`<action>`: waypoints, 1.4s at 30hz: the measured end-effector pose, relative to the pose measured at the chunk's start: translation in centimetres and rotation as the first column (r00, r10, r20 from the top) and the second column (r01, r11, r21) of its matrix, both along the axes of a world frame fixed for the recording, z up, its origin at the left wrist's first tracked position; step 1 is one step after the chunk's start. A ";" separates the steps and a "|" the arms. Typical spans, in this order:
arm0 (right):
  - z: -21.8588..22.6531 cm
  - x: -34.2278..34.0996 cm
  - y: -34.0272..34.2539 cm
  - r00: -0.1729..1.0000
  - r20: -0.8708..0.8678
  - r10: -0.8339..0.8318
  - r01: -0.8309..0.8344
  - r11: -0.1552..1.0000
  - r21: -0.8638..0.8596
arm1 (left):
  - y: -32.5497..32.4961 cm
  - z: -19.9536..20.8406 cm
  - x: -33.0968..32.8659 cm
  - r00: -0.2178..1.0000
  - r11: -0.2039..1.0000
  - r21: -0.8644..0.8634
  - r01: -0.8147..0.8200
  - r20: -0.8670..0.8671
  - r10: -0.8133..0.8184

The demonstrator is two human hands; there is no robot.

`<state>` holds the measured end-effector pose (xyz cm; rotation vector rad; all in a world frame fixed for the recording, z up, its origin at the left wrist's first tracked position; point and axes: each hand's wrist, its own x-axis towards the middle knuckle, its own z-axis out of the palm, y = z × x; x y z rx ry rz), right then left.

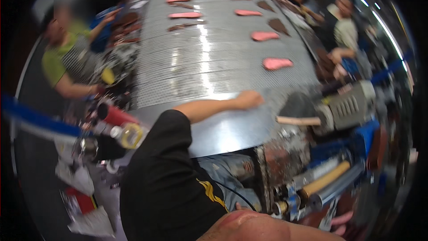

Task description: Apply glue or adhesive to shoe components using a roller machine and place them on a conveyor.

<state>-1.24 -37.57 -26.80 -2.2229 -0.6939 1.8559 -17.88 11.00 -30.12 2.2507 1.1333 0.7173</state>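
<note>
My left arm, in a black sleeve, reaches across a smooth steel plate (225, 129) at the near end of a mesh conveyor belt (178, 71). My left hand (248, 100) is curled into a fist at the plate's far edge, and nothing shows sticking out of it. Pink sole-shaped pieces lie in rows on the belt; the nearest pink piece (277, 64) is just beyond that fist, not touching it. Brown flat pieces, such as this brown piece (278, 26), lie beside them. Bare skin of my right arm (307, 233) crosses the lower edge; its hand is out of the picture.
Right of the plate sit a grey vented machine housing (347, 107) and a wooden stick (298, 120). Rolls (327, 178) lie below. At left stand a bottle of yellow liquid (131, 135) and a red cylinder (117, 114). Several people work along both sides of the belt.
</note>
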 end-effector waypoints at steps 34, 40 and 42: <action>10.7 21.9 5.1 0.597 0.676 -0.432 -0.561 0.378 0.737 | -4.9 2.8 -1.3 0.971 0.969 0.208 0.132 -0.222 -0.084; 13.8 25.9 -15.7 0.226 0.620 -0.751 -0.186 0.591 0.785 | -3.3 1.7 0.6 0.990 0.992 -0.063 0.109 -0.081 -0.114; 11.8 28.3 -16.0 0.143 0.548 -0.824 -0.185 0.522 0.833 | -2.7 0.9 -0.6 0.976 0.998 0.051 0.043 -0.218 -0.031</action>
